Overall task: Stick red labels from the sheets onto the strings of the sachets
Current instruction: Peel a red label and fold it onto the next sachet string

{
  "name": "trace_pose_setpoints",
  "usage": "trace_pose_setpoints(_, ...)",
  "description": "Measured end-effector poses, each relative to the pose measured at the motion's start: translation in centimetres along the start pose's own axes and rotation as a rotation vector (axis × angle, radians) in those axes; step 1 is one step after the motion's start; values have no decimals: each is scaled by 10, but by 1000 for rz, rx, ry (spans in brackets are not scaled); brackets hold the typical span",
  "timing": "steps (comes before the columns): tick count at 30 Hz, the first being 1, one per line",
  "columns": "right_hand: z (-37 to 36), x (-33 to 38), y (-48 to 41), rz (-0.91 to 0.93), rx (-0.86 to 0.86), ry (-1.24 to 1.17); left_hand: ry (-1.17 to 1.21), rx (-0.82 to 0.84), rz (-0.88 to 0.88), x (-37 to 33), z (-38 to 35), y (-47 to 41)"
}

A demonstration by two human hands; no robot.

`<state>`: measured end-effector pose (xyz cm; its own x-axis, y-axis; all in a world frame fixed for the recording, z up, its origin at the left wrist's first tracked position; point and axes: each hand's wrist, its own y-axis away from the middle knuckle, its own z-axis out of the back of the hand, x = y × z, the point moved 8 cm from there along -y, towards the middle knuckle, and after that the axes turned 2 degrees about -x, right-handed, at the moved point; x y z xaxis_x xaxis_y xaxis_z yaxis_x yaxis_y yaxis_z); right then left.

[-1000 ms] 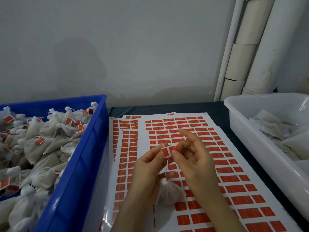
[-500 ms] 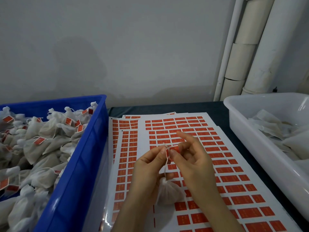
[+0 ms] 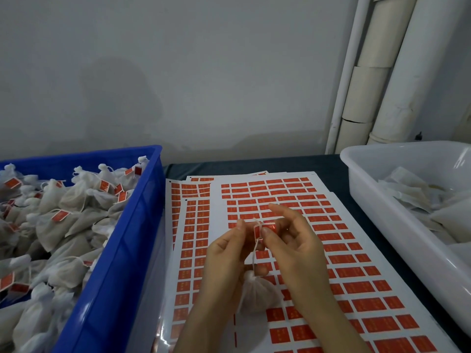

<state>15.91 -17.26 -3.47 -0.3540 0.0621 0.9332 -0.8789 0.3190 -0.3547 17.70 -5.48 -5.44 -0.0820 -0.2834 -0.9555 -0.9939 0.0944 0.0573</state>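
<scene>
Red paper is closing round a white cord: one red label [image 3: 263, 229] is sitting half folded at the top of the string [image 3: 254, 253]. The right hand [image 3: 295, 245] is pinching it between thumb and fingers with the forefinger lifted straight, and the left hand [image 3: 224, 253] is pinching the string just beside it between thumb and forefinger. One sachet [image 3: 254, 296] is hanging from that string between the wrists, low over the label sheets [image 3: 356, 250]; whether it is touching them I cannot tell. Judging by the bins, the job is running well along but is nowhere near ending: the blue crate [image 3: 122, 250] on the left is holding dozens of tagged sachets [image 3: 63, 217], too many to count, while the white tub [image 3: 382, 200] on the right is holding a smaller heap of pale bags [image 3: 413, 189] showing no red. At least three sheets are lying overlapped, and most of their labels are waiting unpeeled. This label is looking not yet pressed shut.
</scene>
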Motion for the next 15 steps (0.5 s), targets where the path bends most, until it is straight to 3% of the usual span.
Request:
trace_pose_setpoints(7, 3, -2, -1, -7, -7, 4, -99, 28, -68, 0, -5, 1)
trace_pose_setpoints(15, -3, -5, -2, -40, 43, 65, -140, -149, -174, -7, 13, 0)
